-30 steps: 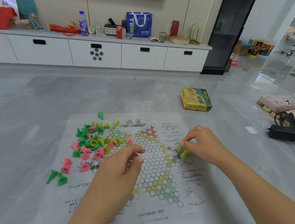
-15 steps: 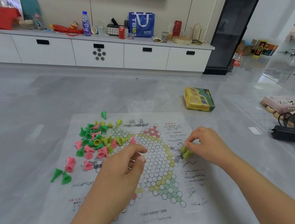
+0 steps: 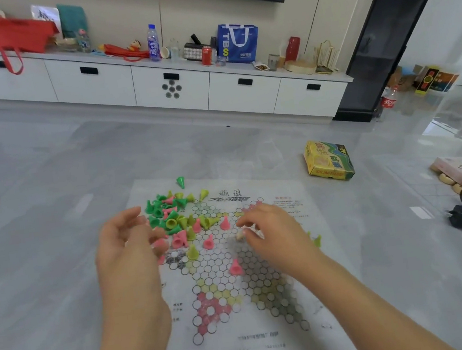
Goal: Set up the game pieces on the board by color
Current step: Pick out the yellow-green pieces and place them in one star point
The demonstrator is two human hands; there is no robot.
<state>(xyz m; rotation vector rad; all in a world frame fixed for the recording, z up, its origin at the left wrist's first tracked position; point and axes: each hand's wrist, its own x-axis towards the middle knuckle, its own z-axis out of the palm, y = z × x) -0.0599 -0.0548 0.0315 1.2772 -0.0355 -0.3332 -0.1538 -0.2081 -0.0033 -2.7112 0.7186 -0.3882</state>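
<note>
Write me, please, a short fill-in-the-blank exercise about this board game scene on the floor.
1. The pieces heaped on the board are green, yellow and ____.
2. The yellow box lies on the floor to the ____ of the board.
3. The piece standing alone between both hands is ____.

Missing words: pink; right; pink

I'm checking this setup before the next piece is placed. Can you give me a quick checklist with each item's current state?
1. Board sheet lies flat on the floor: ok.
2. Pieces sorted by color: not ok; the pile mixes green, pink and yellow cones.
3. Pink triangle filled: not ok; no pieces stand there.
4. Left hand free to pick: ok; fingers loose beside the pile.
5. Right hand grip: cannot tell; fingertips blurred.
6. Stray pink cone mid-board: not ok.
</note>
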